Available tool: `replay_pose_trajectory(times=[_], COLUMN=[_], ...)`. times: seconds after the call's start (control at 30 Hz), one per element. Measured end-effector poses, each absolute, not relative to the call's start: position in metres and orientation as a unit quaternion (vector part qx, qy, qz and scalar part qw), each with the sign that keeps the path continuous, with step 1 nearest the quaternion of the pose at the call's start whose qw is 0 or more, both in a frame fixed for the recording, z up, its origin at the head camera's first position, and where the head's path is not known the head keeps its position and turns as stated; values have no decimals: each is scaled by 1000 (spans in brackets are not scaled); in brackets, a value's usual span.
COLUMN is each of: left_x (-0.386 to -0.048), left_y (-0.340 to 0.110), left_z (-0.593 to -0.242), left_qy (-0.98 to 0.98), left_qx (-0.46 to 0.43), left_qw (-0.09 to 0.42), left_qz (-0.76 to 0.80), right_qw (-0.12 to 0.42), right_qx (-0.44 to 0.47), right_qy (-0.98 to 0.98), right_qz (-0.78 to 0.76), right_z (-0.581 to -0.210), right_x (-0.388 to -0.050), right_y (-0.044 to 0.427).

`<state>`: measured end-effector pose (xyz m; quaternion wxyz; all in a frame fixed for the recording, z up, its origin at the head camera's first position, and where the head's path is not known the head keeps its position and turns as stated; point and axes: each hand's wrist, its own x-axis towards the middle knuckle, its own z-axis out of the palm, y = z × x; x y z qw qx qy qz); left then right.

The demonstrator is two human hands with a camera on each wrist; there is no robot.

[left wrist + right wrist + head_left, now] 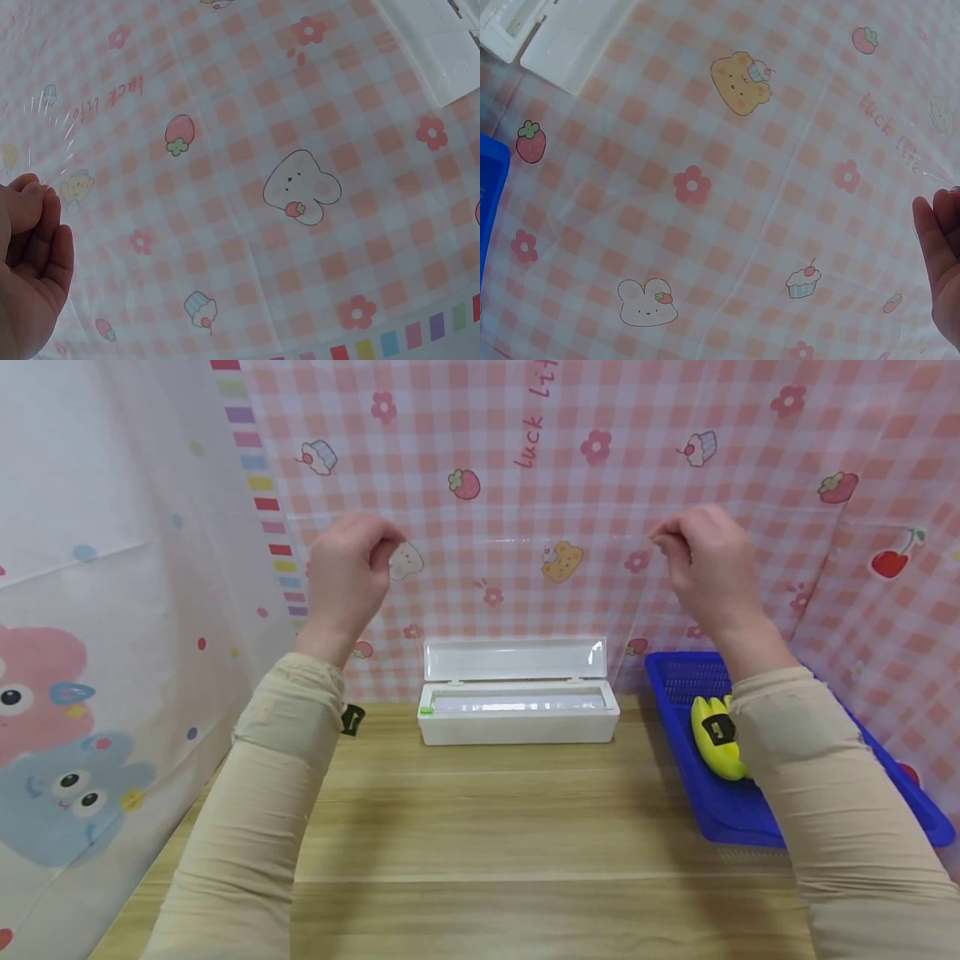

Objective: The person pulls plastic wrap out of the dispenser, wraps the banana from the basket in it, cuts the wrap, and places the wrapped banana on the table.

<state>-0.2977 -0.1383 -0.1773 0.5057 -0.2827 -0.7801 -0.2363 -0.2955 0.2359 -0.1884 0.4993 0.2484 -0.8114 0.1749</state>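
A sheet of clear cling film (517, 541) hangs stretched between my two raised hands, its upper edge a thin glossy line in the head view. Thumb and fingertips of my left hand (348, 568) pinch one corner; shiny creases in the film (52, 139) fan out from them in the left wrist view. My right hand (708, 556) pinches the other corner, with a bit of film just visible by the fingertips in the right wrist view. Beyond and below the hands stands a white cling film dispenser (517, 728), lid (516, 658) raised, a shiny roll inside.
A blue plastic basket (678, 777) stands on the right, partly behind my right forearm. It holds a yellow banana bunch (708, 747) with a black band. A small black piece (352, 719) lies by my left sleeve. Checked cloth (480, 602) hangs behind the wooden table (487, 827).
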Motion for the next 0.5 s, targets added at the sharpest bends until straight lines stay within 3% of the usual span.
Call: replay_pose_trajectory(times=[0.5], left_x=[-294], left_y=[-138], left_z=[-170], left_qy=[-785], left_qx=[-280], left_qw=[504], left_qz=[-226], right_qw=[517], right_qx=[249], right_qy=[-803], right_qz=[164], right_z=[-182], right_x=[-290], right_y=[236])
